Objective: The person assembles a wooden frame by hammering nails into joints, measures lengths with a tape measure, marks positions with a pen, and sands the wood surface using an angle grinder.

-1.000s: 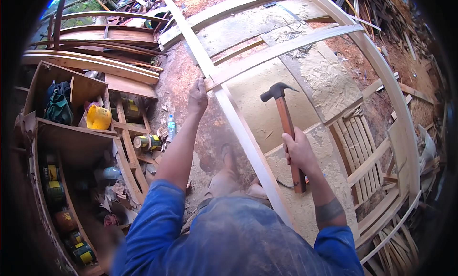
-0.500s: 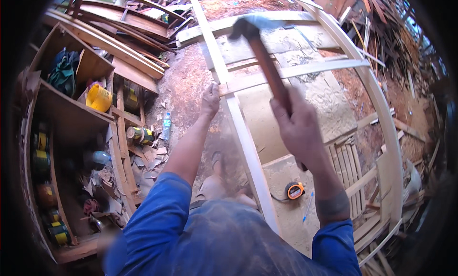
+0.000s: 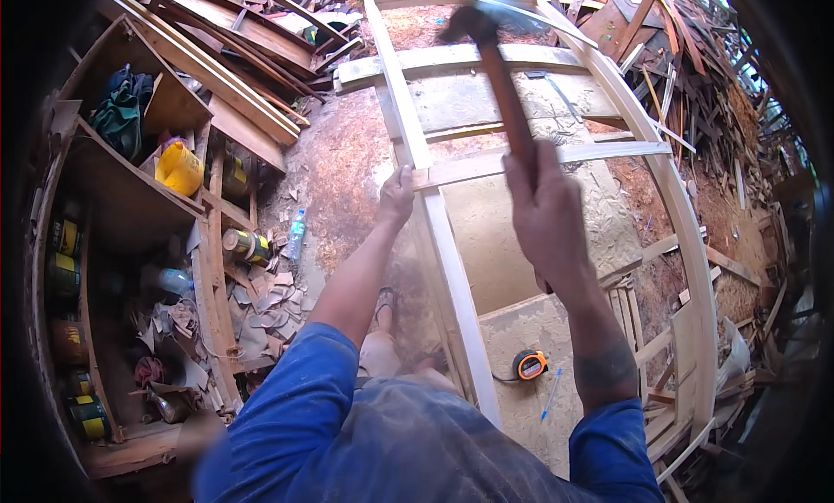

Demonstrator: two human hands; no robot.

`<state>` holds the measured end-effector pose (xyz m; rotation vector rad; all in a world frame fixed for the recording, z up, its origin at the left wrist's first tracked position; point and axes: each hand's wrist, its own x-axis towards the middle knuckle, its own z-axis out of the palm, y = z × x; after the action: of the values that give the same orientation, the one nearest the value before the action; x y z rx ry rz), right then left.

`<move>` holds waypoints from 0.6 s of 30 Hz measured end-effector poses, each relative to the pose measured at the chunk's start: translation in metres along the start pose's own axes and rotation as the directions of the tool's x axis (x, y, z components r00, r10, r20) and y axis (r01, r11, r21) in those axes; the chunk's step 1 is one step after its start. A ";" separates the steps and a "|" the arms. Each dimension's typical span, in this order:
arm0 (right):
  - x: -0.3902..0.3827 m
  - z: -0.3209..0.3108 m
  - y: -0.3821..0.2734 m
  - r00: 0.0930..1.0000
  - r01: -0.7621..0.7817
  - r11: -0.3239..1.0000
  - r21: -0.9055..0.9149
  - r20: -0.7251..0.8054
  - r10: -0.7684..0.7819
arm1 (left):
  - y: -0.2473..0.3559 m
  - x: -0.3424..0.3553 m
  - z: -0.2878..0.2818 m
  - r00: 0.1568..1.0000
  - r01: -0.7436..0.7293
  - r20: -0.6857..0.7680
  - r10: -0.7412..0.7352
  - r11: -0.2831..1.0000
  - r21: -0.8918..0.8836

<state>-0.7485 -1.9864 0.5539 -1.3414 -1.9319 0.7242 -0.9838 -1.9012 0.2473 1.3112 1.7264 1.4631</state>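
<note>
In my right hand [image 3: 549, 216] a claw hammer [image 3: 506, 95] with a brown wooden handle is held up, its dark head blurred above a long pale timber frame. My left hand [image 3: 397, 195] is closed at the left end of a wooden slat [image 3: 469, 167], where the slat lies across the frame's left rail [image 3: 453, 281]. Whether a nail is between those fingers is too small to tell. The slat's other end rests on the right rail [image 3: 682, 208].
On the board under the frame lie an orange-and-black tape measure [image 3: 529, 365] and a blue pen [image 3: 552, 394]. An open wooden cabinet [image 3: 143, 208] with tins and a yellow container [image 3: 180, 168] stands left. A plastic bottle [image 3: 297, 234] is nearby. Scrap wood [image 3: 695, 95] is heaped at far right.
The hammer has risen farther from the slat, and my right hand has moved up and slightly right. My left hand stays at the slat's end. The whole view has shifted slightly.
</note>
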 end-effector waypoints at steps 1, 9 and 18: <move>-0.002 0.000 -0.006 0.982 0.141 0.986 0.091 -0.137 -0.128 | 0.002 0.001 0.000 1.000 -0.016 0.006 0.016 1.000 0.000; -0.038 0.052 0.109 0.957 -0.224 0.889 -0.400 0.081 0.277 | 0.023 0.015 0.017 0.999 -0.050 0.010 0.051 0.995 -0.084; -0.025 0.037 -0.010 0.856 0.251 0.820 0.514 -0.513 0.060 | 0.052 -0.007 -0.045 0.962 0.236 0.139 -0.234 0.972 0.007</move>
<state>-0.7768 -2.0159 0.5326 -0.9187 -1.2089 0.7228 -1.0017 -1.9302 0.3078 1.1304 1.7157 1.2161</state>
